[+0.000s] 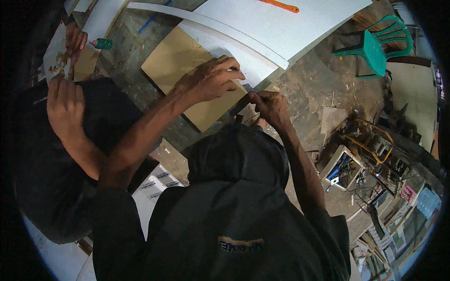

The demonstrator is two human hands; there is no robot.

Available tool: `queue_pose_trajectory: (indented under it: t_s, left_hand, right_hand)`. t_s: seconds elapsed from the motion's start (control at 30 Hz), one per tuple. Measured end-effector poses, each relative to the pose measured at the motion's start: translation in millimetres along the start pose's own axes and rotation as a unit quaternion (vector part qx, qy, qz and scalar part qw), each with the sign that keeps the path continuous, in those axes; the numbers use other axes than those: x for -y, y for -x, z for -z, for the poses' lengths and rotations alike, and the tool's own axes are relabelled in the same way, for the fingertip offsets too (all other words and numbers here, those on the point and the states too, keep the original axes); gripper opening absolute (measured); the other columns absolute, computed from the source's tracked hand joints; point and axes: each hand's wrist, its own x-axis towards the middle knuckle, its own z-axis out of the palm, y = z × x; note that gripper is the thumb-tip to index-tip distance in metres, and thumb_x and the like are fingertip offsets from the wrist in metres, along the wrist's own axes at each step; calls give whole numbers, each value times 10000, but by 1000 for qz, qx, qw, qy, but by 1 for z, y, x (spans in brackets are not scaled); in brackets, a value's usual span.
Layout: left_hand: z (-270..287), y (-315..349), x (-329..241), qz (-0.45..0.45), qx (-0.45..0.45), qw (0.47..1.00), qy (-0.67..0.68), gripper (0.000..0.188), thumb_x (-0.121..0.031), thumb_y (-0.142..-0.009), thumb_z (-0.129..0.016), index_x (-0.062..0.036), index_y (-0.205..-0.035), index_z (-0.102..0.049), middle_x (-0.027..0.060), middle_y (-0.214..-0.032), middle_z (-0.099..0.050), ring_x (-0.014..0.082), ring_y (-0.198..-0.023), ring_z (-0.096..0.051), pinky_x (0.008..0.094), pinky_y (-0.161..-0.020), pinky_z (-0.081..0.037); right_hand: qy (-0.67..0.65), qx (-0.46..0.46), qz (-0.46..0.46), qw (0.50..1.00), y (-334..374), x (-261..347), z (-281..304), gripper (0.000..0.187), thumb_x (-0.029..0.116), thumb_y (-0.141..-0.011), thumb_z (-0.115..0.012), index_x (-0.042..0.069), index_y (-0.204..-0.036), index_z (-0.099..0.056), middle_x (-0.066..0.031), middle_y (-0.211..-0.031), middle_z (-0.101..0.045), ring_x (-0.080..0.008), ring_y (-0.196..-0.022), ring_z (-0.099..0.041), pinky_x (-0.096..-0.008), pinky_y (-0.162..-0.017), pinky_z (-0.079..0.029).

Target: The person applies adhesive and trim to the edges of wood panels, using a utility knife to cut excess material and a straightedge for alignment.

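Note:
A flat tan board (176, 58) lies in front of me, partly over a white sheet (225, 40). Above the board's right part is my left hand (213, 77), its fingers bent and apart with nothing seen in them; whether it touches the board I cannot tell. Just right of the board's near corner, my right hand (271, 107) pinches the end of a narrow dark strip (240, 104). That strip runs along the board's edge, and its exact kind is unclear.
A co-worker at left holds a stained pale piece (57, 58) near a green bottle (103, 44). An orange-handled tool (281, 5) lies on the large white panel (323, 11). A green plastic chair (375, 49) and a tool box (342, 167) stand at right.

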Motion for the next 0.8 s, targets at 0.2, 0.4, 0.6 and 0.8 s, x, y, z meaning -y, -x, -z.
queue_pose_trajectory:
  t_s: [0.2, 0.4, 0.6, 0.8]
  left_hand:
    - [-2, -19, -7, -2, 35, 999, 15, 177, -147, -791, -699, -59, -944, -711, 100, -1016, -609, 304, -1015, -562, 399, -876, -465]
    - [-7, -40, 9, 24, 164, 984, 70, 112, -122, -797, -665, -59, -887, -644, 96, -1001, -591, 307, -1010, -569, 421, -846, -465]
    - [-7, -52, -3, -120, 217, 952, -183, 119, -163, -876, -543, -68, -912, -482, 105, -977, -507, 284, -956, -540, 405, -881, -438]
    - [2, -46, -17, -135, 185, 954, -193, 114, -112, -847, -560, -51, -943, -567, 106, -1061, -562, 287, -1099, -546, 411, -970, -431]
  right_hand:
    - [11, 68, 48, 997, -12, -6, 12, 329, 327, -943, -646, 22, -865, -743, -107, -650, -666, -186, -560, -621, -337, -543, -481]
    - [99, -2, 136, 986, -6, 3, 10, 269, 304, -924, -654, 57, -879, -750, -193, -724, -683, -353, -633, -668, -416, -598, -519]
    - [169, -63, 188, 966, -8, -19, 1, 222, 278, -902, -696, 59, -882, -726, -150, -622, -631, -292, -555, -630, -394, -542, -483]
    - [158, -50, 220, 961, -5, -19, 1, 164, 237, -913, -670, 77, -913, -708, -139, -731, -673, -329, -660, -672, -427, -586, -516]
